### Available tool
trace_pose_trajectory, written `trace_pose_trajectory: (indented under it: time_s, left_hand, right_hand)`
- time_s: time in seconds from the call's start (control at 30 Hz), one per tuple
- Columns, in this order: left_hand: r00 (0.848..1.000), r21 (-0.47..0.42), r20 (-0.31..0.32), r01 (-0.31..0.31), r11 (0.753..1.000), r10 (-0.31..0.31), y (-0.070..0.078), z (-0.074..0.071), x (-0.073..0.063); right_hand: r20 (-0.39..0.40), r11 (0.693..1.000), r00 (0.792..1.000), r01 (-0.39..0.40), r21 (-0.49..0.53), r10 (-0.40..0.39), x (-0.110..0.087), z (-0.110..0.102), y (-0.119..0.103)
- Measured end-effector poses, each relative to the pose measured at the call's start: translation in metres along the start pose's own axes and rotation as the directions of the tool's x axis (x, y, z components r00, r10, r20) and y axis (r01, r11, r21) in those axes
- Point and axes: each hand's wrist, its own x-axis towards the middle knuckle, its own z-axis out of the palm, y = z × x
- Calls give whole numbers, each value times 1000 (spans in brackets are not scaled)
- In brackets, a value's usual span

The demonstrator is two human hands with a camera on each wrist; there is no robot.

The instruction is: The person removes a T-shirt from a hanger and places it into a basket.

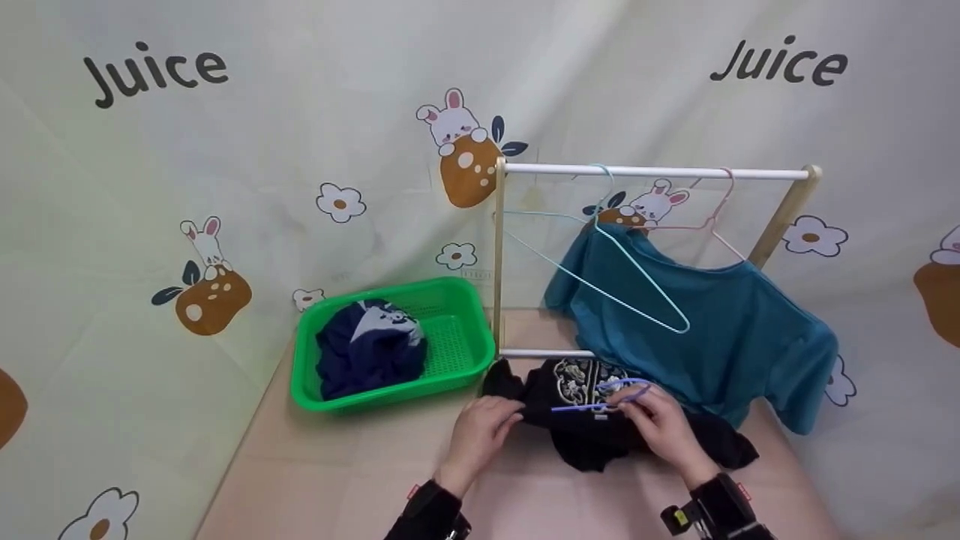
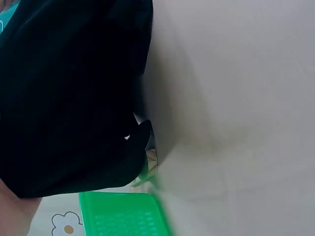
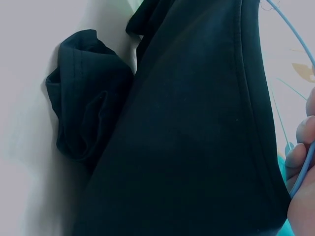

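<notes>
A black garment (image 1: 577, 439) with a pale embroidered pattern is bunched over the table in front of the rack. At its left end, my left hand (image 1: 480, 431) pinches the fabric edge between thumb and fingers. My right hand (image 1: 664, 431) holds a thin blue-purple hanger (image 1: 576, 409) over the pattern. In the right wrist view, fingers (image 3: 296, 157) curl round the hanger (image 3: 301, 172) beside the hem of the black cloth (image 3: 187, 128). Black cloth (image 2: 74, 108) fills much of the left wrist view, covering most of the left hand (image 2: 17, 211).
A white rack rail (image 1: 660, 172) carries a bare mint hanger (image 1: 680, 328) and a pink hanger (image 1: 724, 202) with a teal shirt (image 1: 697, 315). To the left, a green basket (image 1: 454, 300) contains a bundled navy garment (image 1: 367, 352). A printed curtain (image 1: 337, 135) hangs behind.
</notes>
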Motion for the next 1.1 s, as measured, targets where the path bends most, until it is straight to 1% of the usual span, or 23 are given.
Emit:
trace_pose_trajectory:
  time_s: [0.07, 0.13, 0.23, 0.33, 0.47, 0.53, 0.67, 0.73, 0.97, 1.1]
  left_hand:
    - [1000, -10, -26, -14, 1000, 14, 0, -2, 0]
    - [999, -25, -45, -10, 1000, 9, -1, -4, 1]
    - [996, -57, -85, 30, 998, -35, -3, -8, 2]
    - [988, -68, -139, 64, 996, -73, -7, -12, 3]
    - [977, -61, -192, 80, 995, -91, -13, -17, 4]
    - [971, -68, -210, 99, 993, -111, -16, -21, 5]
    - [954, -97, -252, 145, 985, -165, -21, -29, 6]
    - [946, -108, -269, 157, 982, -181, -24, -34, 7]
    - [925, -98, -341, 140, 985, -166, -32, -56, 13]
    - [917, -95, -359, 148, 984, -173, -33, -69, 18]
  right_hand:
    - [-12, 1000, 1000, 17, 2, -17, 3, 1, -3]
    - [-19, 999, 999, 33, -2, -33, 7, 0, -10]
    - [-25, 999, 999, 32, -7, -32, 16, -4, -23]
    - [-33, 1000, 999, 12, -12, -13, 22, -10, -34]
    - [-47, 1000, 999, -12, -21, 11, 26, -15, -36]
    - [-61, 999, 998, -21, -31, 19, 27, -18, -36]
    - [-109, 997, 993, -48, -59, 41, 29, -21, -35]
    - [-121, 996, 991, -67, -63, 59, 29, -23, -34]
    - [-125, 989, 983, -139, -44, 132, 30, -26, -34]
    - [-137, 985, 976, -172, -15, 169, 31, -24, -32]
